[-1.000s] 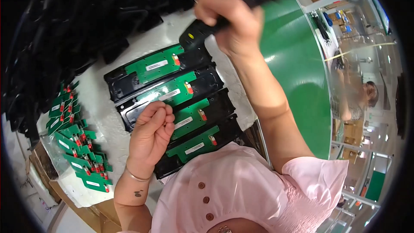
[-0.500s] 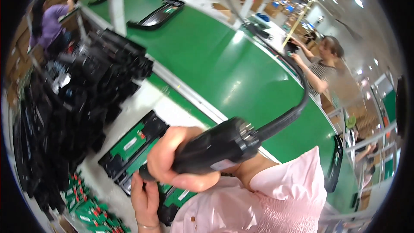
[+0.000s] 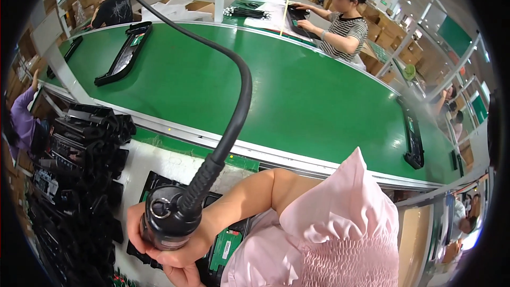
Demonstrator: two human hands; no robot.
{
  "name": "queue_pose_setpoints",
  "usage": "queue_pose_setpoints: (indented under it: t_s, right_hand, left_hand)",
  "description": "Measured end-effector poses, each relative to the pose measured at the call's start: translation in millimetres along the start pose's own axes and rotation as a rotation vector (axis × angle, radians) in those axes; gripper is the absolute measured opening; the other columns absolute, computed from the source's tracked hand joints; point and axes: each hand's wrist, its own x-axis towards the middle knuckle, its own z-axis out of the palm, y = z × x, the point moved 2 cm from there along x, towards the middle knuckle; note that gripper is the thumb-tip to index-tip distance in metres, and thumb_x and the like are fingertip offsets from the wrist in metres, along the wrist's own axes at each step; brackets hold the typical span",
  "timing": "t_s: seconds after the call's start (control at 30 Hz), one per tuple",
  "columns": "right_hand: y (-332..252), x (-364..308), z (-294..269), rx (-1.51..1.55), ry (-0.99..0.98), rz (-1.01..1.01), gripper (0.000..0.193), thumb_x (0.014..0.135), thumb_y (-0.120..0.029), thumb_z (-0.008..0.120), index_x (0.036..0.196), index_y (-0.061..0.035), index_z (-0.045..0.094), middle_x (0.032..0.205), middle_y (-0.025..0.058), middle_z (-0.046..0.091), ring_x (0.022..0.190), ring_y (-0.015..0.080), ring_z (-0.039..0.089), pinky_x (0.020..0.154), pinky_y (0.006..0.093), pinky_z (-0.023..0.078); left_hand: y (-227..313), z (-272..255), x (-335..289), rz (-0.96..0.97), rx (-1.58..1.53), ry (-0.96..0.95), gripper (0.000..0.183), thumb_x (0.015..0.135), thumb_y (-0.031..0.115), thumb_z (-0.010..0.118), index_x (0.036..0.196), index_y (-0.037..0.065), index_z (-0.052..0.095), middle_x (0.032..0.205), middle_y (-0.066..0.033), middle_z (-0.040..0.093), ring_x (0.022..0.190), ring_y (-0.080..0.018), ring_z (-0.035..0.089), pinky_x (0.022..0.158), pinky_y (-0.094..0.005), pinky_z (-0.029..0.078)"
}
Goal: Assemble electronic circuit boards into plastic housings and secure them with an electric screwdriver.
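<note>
My right hand (image 3: 186, 248) is wrapped round a black electric screwdriver (image 3: 171, 213), which stands nearly upright with its cable end toward me. A thick black cable (image 3: 241, 101) rises from its top and arcs to the upper left. The driver's tip is hidden beneath my hand. Just below, my left hand (image 3: 179, 275) shows only in part, close against the right one, its fingertips covered. Under both hands lie black plastic housings (image 3: 155, 180) with green circuit boards (image 3: 226, 245) set in them; which part the tip meets is hidden.
A large pile of black plastic parts (image 3: 69, 191) fills the left side. Past the bench, a green conveyor belt (image 3: 297, 106) carries black housings (image 3: 125, 56), another (image 3: 411, 133) at the right. Across it, a person in a striped shirt (image 3: 345, 34) handles a black part.
The screwdriver has swung from lying slanted to nearly upright and moved down-left with my right hand. My left hand is now mostly covered. The whole view has turned.
</note>
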Motion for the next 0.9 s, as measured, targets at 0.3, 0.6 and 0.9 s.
queue_pose_setpoints:
  t_s: [0.3,0.6,0.9]
  right_hand:
    - [13.4,-2.5,0.7,-0.013,0.048,-0.048,0.023,0.069,-0.010,0.061,0.085,-0.0012,0.048,0.070,0.0029,0.051,0.055,0.0081,0.050,0.050,0.0208,0.040]
    - [58.6,18.4,-10.4,0.501,0.259,0.184,0.027,0.071,-0.017,0.069,0.087,-0.0017,0.053,0.080,0.0044,0.055,0.068,0.0112,0.055,0.065,0.0242,0.046]
    - [62.3,54.8,-40.8,-0.307,0.074,0.079,0.021,0.069,0.002,0.049,0.090,0.0046,0.048,0.059,0.0069,0.049,0.050,0.0162,0.046,0.051,0.0285,0.040]
  left_hand:
    - [-4.8,19.2,-10.4,0.025,0.100,-0.077,0.015,0.095,0.017,0.048,0.096,0.003,0.052,0.081,-0.0024,0.042,0.069,-0.0142,0.039,0.065,-0.0268,0.038]
    - [-30.2,38.1,-16.3,0.196,0.068,0.161,0.055,0.097,0.019,0.037,0.132,-0.018,0.016,0.140,-0.0282,0.025,0.134,-0.0369,0.019,0.114,-0.0461,0.017]
    - [-11.2,26.7,-2.6,0.231,0.496,0.065,0.024,0.097,0.019,0.042,0.105,-0.001,0.052,0.097,-0.0151,0.061,0.090,-0.0247,0.061,0.077,-0.0281,0.050]
